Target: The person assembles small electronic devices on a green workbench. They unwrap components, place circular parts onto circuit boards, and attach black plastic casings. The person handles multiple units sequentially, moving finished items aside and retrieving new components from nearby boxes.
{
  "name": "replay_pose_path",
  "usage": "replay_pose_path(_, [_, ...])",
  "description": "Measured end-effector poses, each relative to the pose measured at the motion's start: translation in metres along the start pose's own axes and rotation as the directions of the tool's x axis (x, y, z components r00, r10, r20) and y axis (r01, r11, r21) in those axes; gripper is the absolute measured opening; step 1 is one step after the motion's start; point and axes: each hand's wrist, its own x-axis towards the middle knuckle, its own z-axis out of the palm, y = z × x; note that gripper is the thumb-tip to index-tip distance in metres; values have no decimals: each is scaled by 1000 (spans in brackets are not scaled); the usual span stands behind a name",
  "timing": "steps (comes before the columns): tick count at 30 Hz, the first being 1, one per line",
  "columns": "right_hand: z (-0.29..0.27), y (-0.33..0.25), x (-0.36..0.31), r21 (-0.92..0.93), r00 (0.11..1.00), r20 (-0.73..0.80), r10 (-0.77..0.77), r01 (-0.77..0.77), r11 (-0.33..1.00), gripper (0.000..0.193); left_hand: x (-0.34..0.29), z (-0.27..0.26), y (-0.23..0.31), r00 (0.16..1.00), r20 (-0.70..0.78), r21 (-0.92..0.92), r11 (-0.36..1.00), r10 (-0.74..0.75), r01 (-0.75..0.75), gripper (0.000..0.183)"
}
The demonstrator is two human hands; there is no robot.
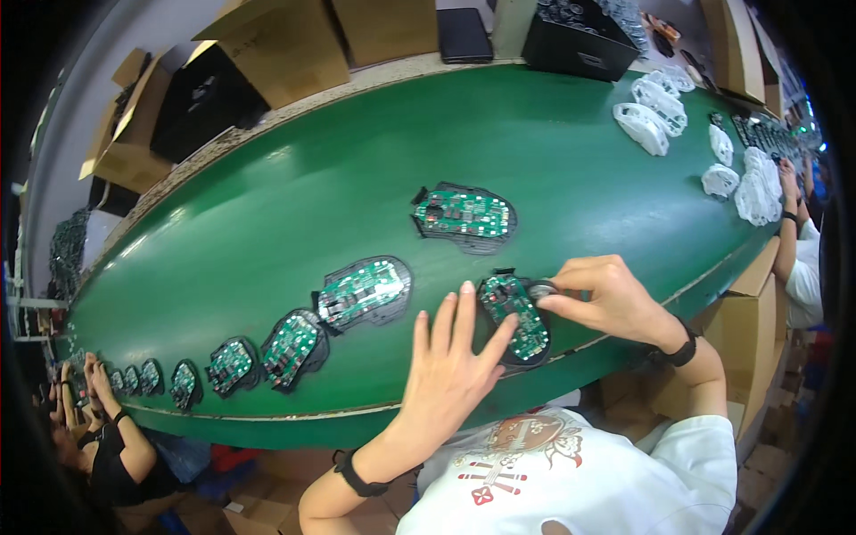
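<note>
In front of me at the near edge of the belt lies a black mouse base with a green circuit board (531, 336). My left hand (452, 366) is open beside it, fingers stretched out, the thumb touching the board. My right hand (606, 299) is closed in a pinch on a small dark wheel (540, 289) with a grey rim, held at the right edge of the board. Just beyond lies another mouse base with its board (465, 216). To the left of my left hand rests one more such base (364, 292).
Several more mouse bases (293, 348) line the near edge leftward along the green belt (267, 223). White plastic shells (642, 127) lie at the far right. Cardboard boxes (276, 53) and a black bin (580, 45) stand along the far side. Co-workers (125, 446) sit at both ends.
</note>
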Motion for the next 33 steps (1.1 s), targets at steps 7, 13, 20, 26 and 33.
replay_pose_path(7, [33, -11, 8, -308, 979, -74, -192, 160, 938, 26, 5, -1, -3, 999, -39, 66, 997, 38, -35, 61])
replay_pose_path(13, [42, -13, 15, -484, 972, -87, -218, 150, 862, 31, 9, -1, -5, 997, -48, 53, 997, 58, -55, 59])
replay_pose_path(20, [21, -24, 15, -494, 982, -39, -183, 140, 858, 26, 10, -3, -8, 998, -17, 28, 998, 52, -51, 59])
replay_pose_path(26, [23, -13, 17, -473, 950, 23, -311, 284, 834, 38, 13, -6, -9, 998, -4, 29, 998, 59, -59, 60])
replay_pose_path(33, [23, -21, 22, -557, 937, 139, -320, 341, 757, 43, 17, -10, -9, 996, 15, -13, 996, 83, -83, 58])
